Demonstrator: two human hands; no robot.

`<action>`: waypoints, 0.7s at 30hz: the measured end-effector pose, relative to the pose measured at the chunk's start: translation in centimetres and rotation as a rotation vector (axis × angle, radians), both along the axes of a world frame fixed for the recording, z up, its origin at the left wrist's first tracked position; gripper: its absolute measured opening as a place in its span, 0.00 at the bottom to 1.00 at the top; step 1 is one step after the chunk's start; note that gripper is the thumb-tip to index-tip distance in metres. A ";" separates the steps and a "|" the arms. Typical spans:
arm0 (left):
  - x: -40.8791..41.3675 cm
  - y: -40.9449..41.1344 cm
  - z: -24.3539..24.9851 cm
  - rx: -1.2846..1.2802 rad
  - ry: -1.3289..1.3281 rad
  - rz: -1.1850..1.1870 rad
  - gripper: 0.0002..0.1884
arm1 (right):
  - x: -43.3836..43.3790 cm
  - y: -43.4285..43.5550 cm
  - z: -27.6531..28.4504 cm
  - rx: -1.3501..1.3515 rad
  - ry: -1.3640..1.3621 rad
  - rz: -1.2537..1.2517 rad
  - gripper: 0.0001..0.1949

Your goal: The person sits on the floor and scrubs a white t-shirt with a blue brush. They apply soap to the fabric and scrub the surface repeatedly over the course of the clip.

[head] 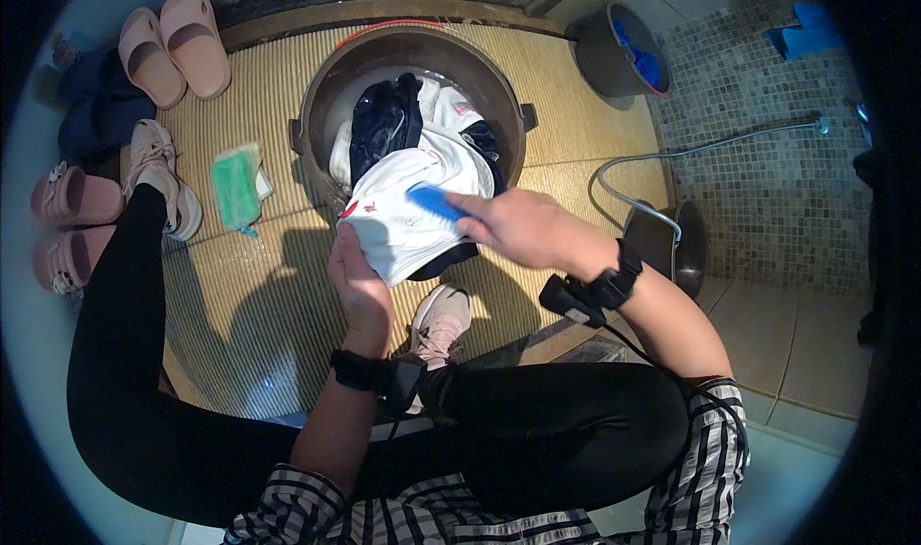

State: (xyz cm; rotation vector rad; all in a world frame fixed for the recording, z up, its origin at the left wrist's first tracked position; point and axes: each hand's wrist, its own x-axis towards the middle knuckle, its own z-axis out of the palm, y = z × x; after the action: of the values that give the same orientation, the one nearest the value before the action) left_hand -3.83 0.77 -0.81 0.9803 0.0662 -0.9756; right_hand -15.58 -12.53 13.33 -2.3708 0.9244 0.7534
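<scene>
My left hand grips the near edge of a wet white garment that bears red and dark marks. A blue scrub brush is in my right hand, its bristles against or just over the white cloth. The garment spreads over the near rim of a large brown plastic tub. Inside the tub, dark navy cloth and more white cloth lie bunched in cloudy water. A dark part of the clothing hangs below the white edge, outside the rim.
Left of the tub, a green sponge or soap bar lies on the ribbed yellow floor. Pink slides and other slippers line the left side. At right are a brown bucket with blue cloth, a metal shower hose and a dark basin.
</scene>
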 end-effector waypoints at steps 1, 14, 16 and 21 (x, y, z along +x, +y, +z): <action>-0.1 -0.2 0.4 0.002 0.002 0.004 0.22 | -0.3 -0.6 0.0 -0.055 0.028 -0.053 0.23; -0.1 -0.2 0.8 -0.007 -0.018 0.013 0.23 | 0.3 -0.5 1.0 -0.046 0.036 -0.011 0.19; -0.3 -0.4 0.3 0.019 0.009 -0.006 0.24 | -1.1 -1.3 -0.4 -0.173 0.071 -0.007 0.18; -0.1 0.1 -0.7 0.018 -0.005 0.012 0.22 | 1.0 2.9 2.1 -0.116 -0.159 0.168 0.23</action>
State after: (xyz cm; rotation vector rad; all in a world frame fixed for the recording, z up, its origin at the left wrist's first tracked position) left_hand -3.95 0.83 -1.55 0.9983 0.0770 -0.9627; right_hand -14.59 -9.66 15.45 -2.5915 0.7278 0.5753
